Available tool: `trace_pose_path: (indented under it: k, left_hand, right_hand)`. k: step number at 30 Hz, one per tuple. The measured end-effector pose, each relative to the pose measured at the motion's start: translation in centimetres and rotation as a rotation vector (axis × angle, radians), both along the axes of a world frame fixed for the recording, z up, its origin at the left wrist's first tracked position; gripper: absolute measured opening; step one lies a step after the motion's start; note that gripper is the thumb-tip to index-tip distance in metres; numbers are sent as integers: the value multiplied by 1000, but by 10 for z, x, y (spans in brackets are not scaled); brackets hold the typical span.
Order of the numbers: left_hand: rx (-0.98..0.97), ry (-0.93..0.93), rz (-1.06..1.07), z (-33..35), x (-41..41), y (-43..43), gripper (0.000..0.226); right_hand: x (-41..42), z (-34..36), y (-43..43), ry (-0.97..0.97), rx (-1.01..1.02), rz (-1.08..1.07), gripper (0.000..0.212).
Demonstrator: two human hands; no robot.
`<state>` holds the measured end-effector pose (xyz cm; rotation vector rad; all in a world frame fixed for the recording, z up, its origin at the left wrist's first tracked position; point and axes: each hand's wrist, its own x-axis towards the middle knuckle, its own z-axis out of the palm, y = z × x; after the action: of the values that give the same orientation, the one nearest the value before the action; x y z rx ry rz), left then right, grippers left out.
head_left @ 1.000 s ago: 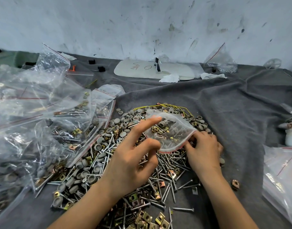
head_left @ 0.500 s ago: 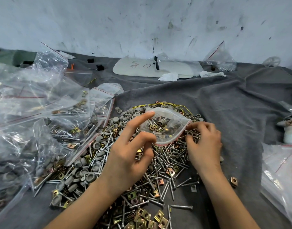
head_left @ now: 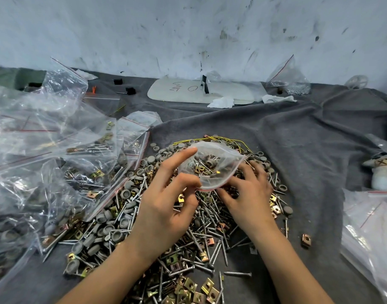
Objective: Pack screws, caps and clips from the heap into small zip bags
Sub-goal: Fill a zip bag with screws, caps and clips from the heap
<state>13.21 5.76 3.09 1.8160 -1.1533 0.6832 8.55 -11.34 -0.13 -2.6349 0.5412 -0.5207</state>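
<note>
We're in the middle of the grey cloth (head_left: 308,139), and the left hand (head_left: 164,207) holds up the small clear plastic zip bag (head_left: 212,170) with the red seal strip. Thumb and middle finger pinch its near-left edge while the index finger stands straight along its side.

The change is on the other side. Half a second ago the right hand (head_left: 247,194) was pinching the bag's corner at 3 o'clock. Now it has let go and dropped to 5 o'clock of the bag, fingers spread and lightly bent over the mixed heap of silver screws, grey round caps and brass-coloured square clips (head_left: 201,233). We see nothing gripped in them. To us that reads as going back for more pieces, so this bag is not yet full.

The small bag hangs just above the heap's far half, with its red-edged mouth turned towards us. Inside we make out several brass clips and a few grey caps. Any screws in it are hard to tell through the film.

At 9 o'clock lies a pile of clear zip bags already filled (head_left: 45,145) with the same mix. At 1 o'clock, against the wall, another clear bag (head_left: 289,77) holds small silver pieces. More clear bags (head_left: 372,227) lie at 4 o'clock, contents unclear.
</note>
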Motion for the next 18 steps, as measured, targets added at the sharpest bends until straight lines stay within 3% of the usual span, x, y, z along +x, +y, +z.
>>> trace_pose_path:
  k: [7, 11, 15, 18]
  left_hand:
    - [24, 2, -55, -2, 0, -1, 14]
    - [18, -3, -57, -3, 1, -1, 15]
    - [24, -8, -59, -5, 1, 0, 14]
    - [26, 4, -64, -4, 1, 0, 13]
  right_hand:
    - [7, -2, 5, -2, 38, -17, 31]
    - [8, 1, 1, -11, 138, 3, 27]
    - [6, 3, 0, 17, 111, 14, 25]
    - [1, 14, 6, -234, 110, -12, 20]
